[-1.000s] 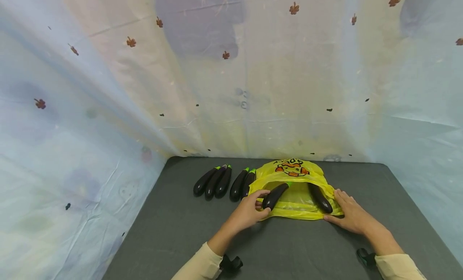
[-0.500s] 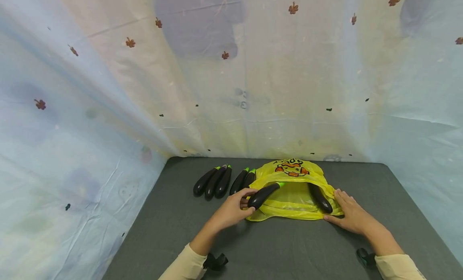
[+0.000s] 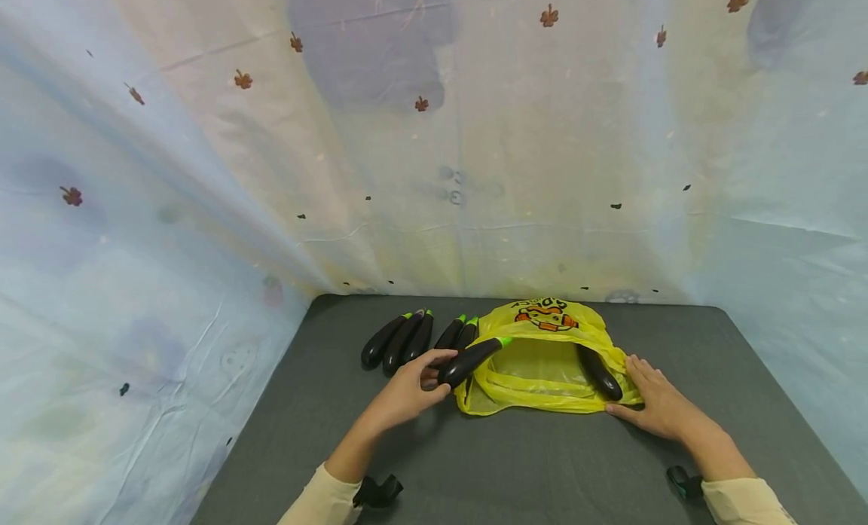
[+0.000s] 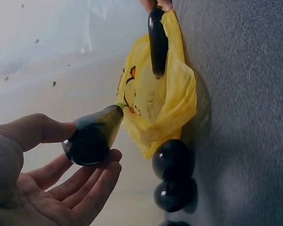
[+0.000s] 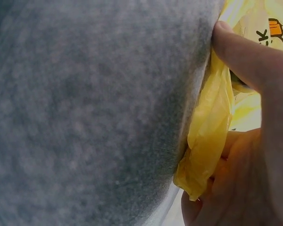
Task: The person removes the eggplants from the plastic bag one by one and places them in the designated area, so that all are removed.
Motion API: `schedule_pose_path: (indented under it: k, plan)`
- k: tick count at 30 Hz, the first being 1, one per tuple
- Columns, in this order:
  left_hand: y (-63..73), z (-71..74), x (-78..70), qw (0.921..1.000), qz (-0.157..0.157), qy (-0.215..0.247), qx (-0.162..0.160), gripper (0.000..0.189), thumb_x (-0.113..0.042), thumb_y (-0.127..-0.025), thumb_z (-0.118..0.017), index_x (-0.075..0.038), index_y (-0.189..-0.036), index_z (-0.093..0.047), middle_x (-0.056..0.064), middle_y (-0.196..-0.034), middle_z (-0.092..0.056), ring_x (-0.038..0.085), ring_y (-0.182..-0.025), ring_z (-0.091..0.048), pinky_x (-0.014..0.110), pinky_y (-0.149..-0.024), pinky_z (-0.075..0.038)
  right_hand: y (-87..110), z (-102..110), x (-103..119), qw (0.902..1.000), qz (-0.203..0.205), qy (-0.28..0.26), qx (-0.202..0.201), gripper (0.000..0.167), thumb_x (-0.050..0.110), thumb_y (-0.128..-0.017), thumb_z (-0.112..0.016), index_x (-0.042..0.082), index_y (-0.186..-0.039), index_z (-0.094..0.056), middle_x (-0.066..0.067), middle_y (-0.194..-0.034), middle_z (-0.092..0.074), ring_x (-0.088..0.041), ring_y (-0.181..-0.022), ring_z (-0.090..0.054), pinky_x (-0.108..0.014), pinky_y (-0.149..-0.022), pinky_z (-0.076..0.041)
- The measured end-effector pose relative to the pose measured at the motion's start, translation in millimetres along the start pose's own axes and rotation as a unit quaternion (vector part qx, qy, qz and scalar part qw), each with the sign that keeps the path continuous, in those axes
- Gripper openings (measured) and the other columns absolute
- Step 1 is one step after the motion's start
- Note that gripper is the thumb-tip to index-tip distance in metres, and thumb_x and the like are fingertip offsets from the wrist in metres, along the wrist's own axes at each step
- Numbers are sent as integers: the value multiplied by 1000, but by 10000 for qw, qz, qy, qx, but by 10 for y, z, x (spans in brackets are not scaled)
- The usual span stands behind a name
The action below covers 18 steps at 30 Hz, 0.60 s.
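Note:
My left hand (image 3: 400, 393) holds a dark, glossy eggplant (image 3: 468, 361) by its thick end. Its green stem points to the left side of a yellow plastic bag's mouth. In the left wrist view this eggplant (image 4: 92, 139) sits between thumb and fingers, clear of the table. The yellow plastic bag (image 3: 529, 397) lies with its mouth gaping toward me. Inside, at the right, rests another eggplant (image 3: 598, 374). My right hand (image 3: 661, 404) grips the bag's right edge; in the right wrist view the yellow film (image 5: 210, 127) runs between thumb and fingers.
Left of the bag, several eggplants lie on the dark grey table (image 3: 536, 465), among them the leftmost eggplant (image 3: 383, 343) and one eggplant (image 3: 449, 334) beside the bag. A patterned curtain (image 3: 508, 156) hangs behind the table.
My left hand has moved left with its eggplant, from the bag's mouth to beside the bag's left edge. My right hand has stayed at the bag's right edge.

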<state>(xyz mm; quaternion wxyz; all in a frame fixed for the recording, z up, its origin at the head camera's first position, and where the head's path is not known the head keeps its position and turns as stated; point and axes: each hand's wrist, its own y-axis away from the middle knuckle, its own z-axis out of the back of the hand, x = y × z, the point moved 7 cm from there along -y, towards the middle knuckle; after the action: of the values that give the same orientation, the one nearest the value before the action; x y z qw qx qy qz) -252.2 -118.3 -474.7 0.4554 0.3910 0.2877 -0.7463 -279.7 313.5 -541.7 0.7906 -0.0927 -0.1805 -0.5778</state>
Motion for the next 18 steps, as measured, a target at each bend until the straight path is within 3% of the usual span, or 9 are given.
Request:
schedule_pose_path:
  k: [6, 12, 18]
  plan:
    - [71, 143, 36, 9999, 58, -20, -142, 58, -14, -105, -72, -22, -158, -53, 8, -156, -55, 33, -139, -59, 48, -114, -50, -4, -3, -5, 10000, 14, -23, -14, 117, 59, -94, -77, -20, -161, -22, -46, -164, -20, -64, -151, -22, -76, -120, -20]
    - [121, 355, 110, 9987, 5, -4, -504, 60, -13, -104, -73, -20, -159, -52, 12, -159, -52, 35, -142, -56, 53, -116, -48, -19, -24, -31, 10000, -5, -56, 1, 118, 60, -94, -76, -19, -162, -21, -46, -165, -19, -64, -151, -21, -76, -121, -20]
    - [168, 540, 238, 9962, 227, 85, -836, 60, -15, -104, -75, -21, -159, -52, 14, -158, -52, 36, -142, -56, 56, -117, -47, -16, -40, -37, 10000, -12, -78, -3, 118, 60, -94, -76, -20, -161, -21, -46, -164, -19, -64, -151, -20, -76, -120, -19]
